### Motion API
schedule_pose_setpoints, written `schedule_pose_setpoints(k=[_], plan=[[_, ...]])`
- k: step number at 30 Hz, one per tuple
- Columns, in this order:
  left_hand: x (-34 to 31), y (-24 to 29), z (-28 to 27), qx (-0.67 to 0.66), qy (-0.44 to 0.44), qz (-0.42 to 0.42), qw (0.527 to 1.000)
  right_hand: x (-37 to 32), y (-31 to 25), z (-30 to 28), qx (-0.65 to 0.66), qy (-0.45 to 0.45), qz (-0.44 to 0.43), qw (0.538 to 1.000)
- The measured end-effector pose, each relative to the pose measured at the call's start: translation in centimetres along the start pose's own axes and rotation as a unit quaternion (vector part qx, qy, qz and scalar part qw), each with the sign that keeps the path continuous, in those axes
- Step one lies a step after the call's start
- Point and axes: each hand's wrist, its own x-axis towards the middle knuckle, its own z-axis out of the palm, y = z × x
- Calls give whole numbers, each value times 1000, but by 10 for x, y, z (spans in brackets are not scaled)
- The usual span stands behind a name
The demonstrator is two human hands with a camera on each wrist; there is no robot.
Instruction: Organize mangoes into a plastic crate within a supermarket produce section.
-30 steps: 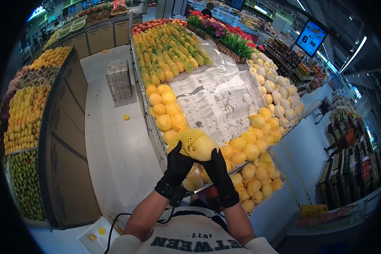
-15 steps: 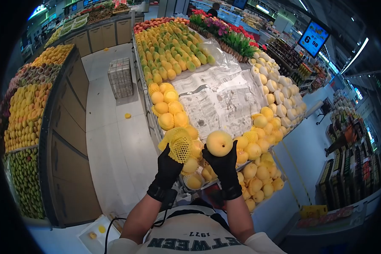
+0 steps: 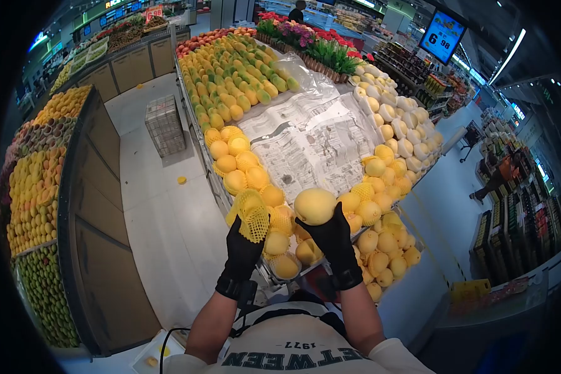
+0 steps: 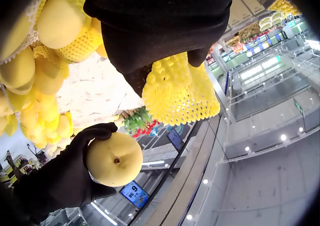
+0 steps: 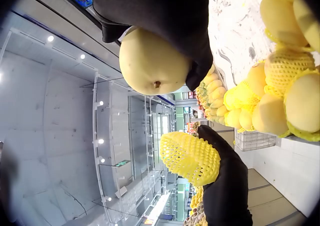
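Note:
My gloved right hand [image 3: 331, 242] grips a smooth, bare yellow melon [image 3: 315, 206] from below and its right side, close over the near edge of the display. In the right wrist view a small stem scar shows on the melon [image 5: 155, 66]. To the left, my gloved left hand [image 3: 244, 248] pinches a yellow foam net [image 3: 253, 217], which hangs limp and hollow. The left wrist view shows this foam net [image 4: 180, 93] under the dark glove, apart from the melon [image 4: 114, 159]. More yellow melons [image 3: 235, 181], several in foam nets, line the display's edge near both hands.
Newspaper sheets [image 3: 318, 146] cover the display's middle. Papayas [image 3: 230, 81] lie behind, and pale fruits in white nets [image 3: 405, 124] at right. More melons [image 3: 380, 249] fill a lower tier at right. A wire crate [image 3: 165, 124] stands on the aisle floor at left.
The foam net was around the melon's left side a second ago; the melon has come out of it. The hands have drawn apart, net in the left, melon in the right.

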Motion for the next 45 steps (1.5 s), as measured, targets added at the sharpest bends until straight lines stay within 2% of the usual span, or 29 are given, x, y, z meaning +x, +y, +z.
schedule_pose_setpoints(k=[1,2,3,4,7,8,11,13,14,16,17,18,19,21,22,25,26,27,28,29,30,31,33,35,37,39,40,44,45], plan=[[0,0,0,-61,0,-24,998,-1,4,0,16,-5,14,1000],[-1,-1,1,-122,3,-47,991,-1,20,1,240,-18,82,967],[0,-2,-1,-182,-1,-69,981,2,47,1,451,-30,143,881],[1,-5,-4,-232,-4,-91,968,5,58,-1,637,-42,195,745],[7,-17,-19,-359,-7,-163,919,8,69,-8,441,-49,11,896],[8,-22,-23,-340,-5,-164,926,7,69,-12,326,-20,4,945],[9,-37,-32,-245,-10,-144,959,3,49,-23,135,-11,-60,989],[8,-43,-31,-127,-34,-93,987,4,66,-25,197,-13,-41,979],[4,-44,-23,158,-29,27,987,4,82,-26,228,-12,-30,973],[10,-57,-33,-111,-24,-91,989,2,112,-25,376,-20,16,926],[10,-60,-35,-239,-4,-159,958,-2,111,-29,473,-26,58,879],[10,-56,-29,-362,34,-222,905,-6,109,-35,484,-44,76,871],[6,-50,-20,-329,23,-220,918,-11,107,-42,495,-62,93,862],[3,-52,-6,-276,21,-211,938,-18,103,-56,599,-90,151,782],[2,-50,4,-246,-13,-204,948,-22,102,-66,600,-94,158,779],[-1,-54,27,-282,-40,-243,927,-29,113,-88,611,-112,167,766],[-1,-61,27,-370,-25,-289,882,-32,128,-92,617,-118,164,761],[-2,-67,34,-100,-82,-185,974,-35,134,-98,623,-123,162,755],[-4,-75,42,178,-134,-62,973,-37,140,-106,623,-122,170,754],[-8,-82,50,438,-176,67,879,-40,146,-115,605,-106,168,771],[-14,-68,76,506,-191,89,837,-42,151,-125,586,-91,166,788],[-17,-80,78,477,-167,42,862,-43,154,-134,566,-77,164,804],[-22,-105,77,416,-115,-50,901,-48,163,-155,585,-59,161,793],[-25,-117,84,91,-117,-162,976,-54,180,-176,590,-39,175,787],[-23,-158,59,333,-183,-55,923,-59,168,-205,603,-36,200,771],[-23,-176,64,304,-166,-81,934,-66,173,-227,616,-26,225,754],[-39,-144,115,289,-174,-80,938,-72,197,-230,629,-37,192,752],[-49,-161,162,187,-114,-81,972,-87,208,-257,539,23,183,822],[-47,-173,159,133,-71,-127,980,-92,215,-264,515,25,187,836]])
